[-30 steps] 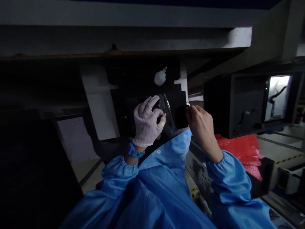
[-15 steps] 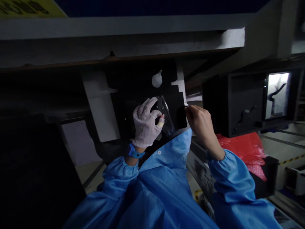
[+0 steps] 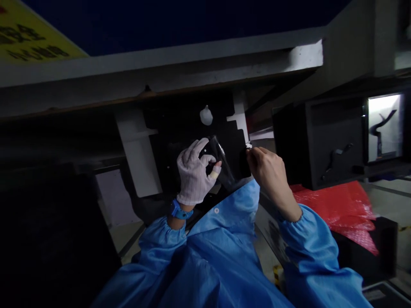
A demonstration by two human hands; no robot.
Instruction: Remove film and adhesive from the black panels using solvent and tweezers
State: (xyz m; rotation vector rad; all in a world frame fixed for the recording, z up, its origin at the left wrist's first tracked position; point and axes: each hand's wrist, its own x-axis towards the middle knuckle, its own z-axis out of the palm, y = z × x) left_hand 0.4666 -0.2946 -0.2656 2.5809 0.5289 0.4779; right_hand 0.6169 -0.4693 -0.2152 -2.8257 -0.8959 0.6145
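A clear, shiny plastic piece point(image 3: 222, 155) lies slanted over a flat black board point(image 3: 236, 143); the board's right edge is stepped.

Right fingers point(image 3: 253, 159) partly hidden, white bit point(image 3: 248, 145) beside them too small to identify, yellow sign point(image 3: 40, 38) cut off at left

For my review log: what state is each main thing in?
Left hand: gloved, curled
Right hand: bare, curled, contents hidden
Blue wristband: worn, fastened
Black panel: partly covered
Clear piece: glossy, apparently curved
White lump: rounded, narrow-tipped
Red wrap: loosely layered
Bright pane: lit or reflecting, unclear
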